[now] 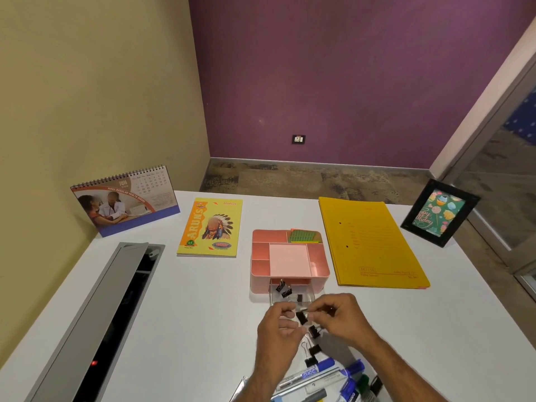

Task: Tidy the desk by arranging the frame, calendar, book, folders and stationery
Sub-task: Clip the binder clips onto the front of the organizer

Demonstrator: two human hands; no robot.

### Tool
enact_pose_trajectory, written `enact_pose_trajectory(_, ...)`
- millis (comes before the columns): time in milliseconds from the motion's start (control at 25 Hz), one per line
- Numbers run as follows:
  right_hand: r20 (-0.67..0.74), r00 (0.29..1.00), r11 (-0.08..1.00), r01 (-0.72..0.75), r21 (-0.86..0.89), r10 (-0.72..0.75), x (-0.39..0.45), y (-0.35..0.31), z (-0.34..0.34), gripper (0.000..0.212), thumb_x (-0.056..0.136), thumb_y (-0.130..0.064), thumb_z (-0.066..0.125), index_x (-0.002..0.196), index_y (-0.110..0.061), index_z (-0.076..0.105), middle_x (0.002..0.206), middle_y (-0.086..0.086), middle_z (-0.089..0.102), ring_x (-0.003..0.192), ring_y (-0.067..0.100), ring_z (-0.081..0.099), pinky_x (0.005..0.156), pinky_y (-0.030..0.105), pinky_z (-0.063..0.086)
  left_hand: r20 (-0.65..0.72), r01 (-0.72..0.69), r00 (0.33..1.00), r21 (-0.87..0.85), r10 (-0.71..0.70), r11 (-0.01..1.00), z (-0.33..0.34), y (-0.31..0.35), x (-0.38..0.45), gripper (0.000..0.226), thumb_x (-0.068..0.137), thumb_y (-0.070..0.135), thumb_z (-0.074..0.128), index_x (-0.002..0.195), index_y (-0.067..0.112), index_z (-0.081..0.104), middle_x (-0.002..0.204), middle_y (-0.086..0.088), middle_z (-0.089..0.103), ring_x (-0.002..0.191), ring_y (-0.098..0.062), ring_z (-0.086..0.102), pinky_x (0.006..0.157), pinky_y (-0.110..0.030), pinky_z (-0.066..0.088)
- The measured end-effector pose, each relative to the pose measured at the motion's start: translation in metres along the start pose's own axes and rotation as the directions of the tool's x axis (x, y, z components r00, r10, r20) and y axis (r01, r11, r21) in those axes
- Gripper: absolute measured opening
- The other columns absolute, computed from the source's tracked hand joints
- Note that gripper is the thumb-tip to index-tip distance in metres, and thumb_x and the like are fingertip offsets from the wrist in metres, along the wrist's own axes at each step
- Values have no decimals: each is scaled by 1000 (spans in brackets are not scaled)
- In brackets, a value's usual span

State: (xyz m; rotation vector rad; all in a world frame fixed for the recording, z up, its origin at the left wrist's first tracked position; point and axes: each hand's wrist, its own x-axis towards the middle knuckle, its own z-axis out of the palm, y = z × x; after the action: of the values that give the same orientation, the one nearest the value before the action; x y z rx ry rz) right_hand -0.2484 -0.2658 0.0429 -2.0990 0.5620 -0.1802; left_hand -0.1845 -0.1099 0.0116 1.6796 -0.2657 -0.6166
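Note:
A pink desk organiser stands mid-desk with its clear drawer pulled out; a few black binder clips lie in it. My left hand and my right hand meet just in front of the drawer, both pinching one black binder clip. More clips lie on the desk below my hands. Markers and pens sit at the near edge. A calendar stands far left, a yellow book beside it, yellow folders to the right, and a photo frame far right.
An open grey cable tray runs along the desk's left side. Green sticky notes fill the organiser's back compartment. Beige and purple walls enclose the corner beyond the white desk.

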Motion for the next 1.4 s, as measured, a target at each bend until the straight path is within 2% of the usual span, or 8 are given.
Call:
enact_pose_trajectory(120,-189,982,999,20,-40,-28,13,-4,-5,18,74,-9,79,81,-25,74,72,-12,72,70,4,67,65,17,54,99,-104,992,307,77,946,-2,-9,-3,26,77,22,77,94,32,60,98,14,60,85,-5,61,75,-17,51)
enact_pose_trajectory(200,-225,963,959,85,-271,-149,24,-3,-3,12,76,-10,75,81,-20,72,76,-10,71,69,5,65,64,20,54,273,-249,955,543,112,802,-3,-17,-8,20,84,31,67,102,33,59,106,15,56,96,-2,55,83,-19,46)
enact_pose_trajectory(480,31,973,711,188,-678,-228,45,-5,22,16,66,0,73,68,-15,70,71,0,66,72,18,57,54,27,45,452,-389,892,779,-11,492,12,-33,-11,38,90,36,52,128,31,55,126,0,51,115,-24,46,90,-37,39)
enact_pose_trajectory(640,83,981,743,189,-642,-177,51,-8,25,15,87,-20,63,95,-21,76,93,-2,72,89,15,50,75,27,45,441,-394,898,799,3,454,15,-36,-9,37,91,33,49,128,31,57,122,-3,52,112,-26,47,86,-38,39)
enact_pose_trajectory(840,72,981,756,187,-627,-183,48,-6,24,30,93,-43,52,98,-24,75,94,-5,73,85,11,43,72,27,39,541,-516,841,784,29,344,15,-40,-8,27,100,25,43,122,26,59,118,-8,52,108,-31,48,73,-37,32)
enact_pose_trajectory(1120,-352,905,944,130,-304,-238,26,1,18,20,81,-39,61,76,-23,72,77,-12,69,74,4,58,62,16,42,513,-495,858,811,29,312,5,-32,-4,30,98,34,43,114,24,67,116,-7,59,106,-31,51,75,-37,32)
enact_pose_trajectory(1240,-302,939,955,76,-288,-165,2,20,21,17,77,-44,59,71,-29,65,73,-18,63,65,-3,56,58,12,41,471,-449,882,837,6,313,2,-32,-4,29,96,33,47,116,23,66,116,-6,61,106,-29,52,82,-40,40)
enact_pose_trajectory(1400,-56,998,888,-44,-457,20,-24,55,28,35,81,-40,61,114,-31,65,113,-17,63,98,4,60,85,17,47,450,-426,893,846,-1,321,1,-31,-8,22,94,19,48,111,16,61,113,-8,59,106,-30,53,76,-39,39)
